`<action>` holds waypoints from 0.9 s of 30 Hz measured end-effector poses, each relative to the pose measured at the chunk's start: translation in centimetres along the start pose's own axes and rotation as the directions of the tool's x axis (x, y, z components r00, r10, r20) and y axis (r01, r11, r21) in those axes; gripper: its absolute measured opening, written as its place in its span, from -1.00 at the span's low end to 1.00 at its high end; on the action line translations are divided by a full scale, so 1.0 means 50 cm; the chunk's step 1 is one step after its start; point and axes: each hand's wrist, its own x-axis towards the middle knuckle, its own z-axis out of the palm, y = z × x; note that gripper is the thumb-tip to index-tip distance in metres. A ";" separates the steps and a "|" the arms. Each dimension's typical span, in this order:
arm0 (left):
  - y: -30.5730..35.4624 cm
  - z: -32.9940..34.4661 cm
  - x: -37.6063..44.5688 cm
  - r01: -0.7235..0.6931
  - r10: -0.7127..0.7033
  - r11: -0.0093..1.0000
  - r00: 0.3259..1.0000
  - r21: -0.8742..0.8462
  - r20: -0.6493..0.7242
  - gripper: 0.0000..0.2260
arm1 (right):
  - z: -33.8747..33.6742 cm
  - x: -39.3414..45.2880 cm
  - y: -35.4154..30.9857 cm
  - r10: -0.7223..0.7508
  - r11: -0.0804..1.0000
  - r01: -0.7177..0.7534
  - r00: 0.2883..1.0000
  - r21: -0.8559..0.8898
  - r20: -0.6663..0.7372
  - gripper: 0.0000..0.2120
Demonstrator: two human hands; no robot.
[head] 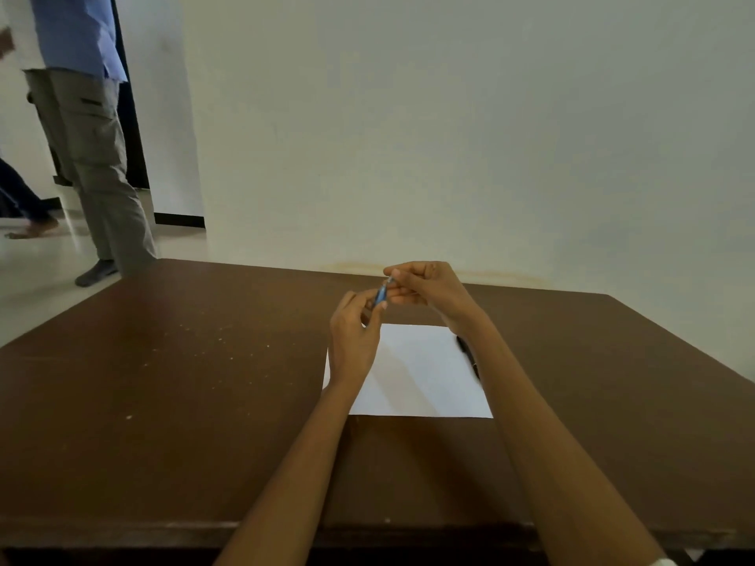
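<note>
A small blue pen (382,292) is held in the air above the far edge of a white sheet of paper (421,373). My left hand (352,339) pinches its lower end with curled fingers. My right hand (429,290) pinches its upper, silvery end between thumb and fingertips. Both hands hover above the brown table (184,381). A black pen (467,355) lies along the paper's right edge, partly hidden by my right forearm.
The table's far edge runs close to a white wall (449,136). At the far left a person in grey trousers (94,157) stands on the pale floor beside a doorway, and another person's leg (24,202) shows behind.
</note>
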 end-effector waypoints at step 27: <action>-0.007 0.005 -0.004 -0.068 0.068 0.998 0.998 -0.008 0.020 -0.86 | -0.003 0.008 0.022 0.017 0.989 -0.015 1.000 -0.150 0.006 -0.79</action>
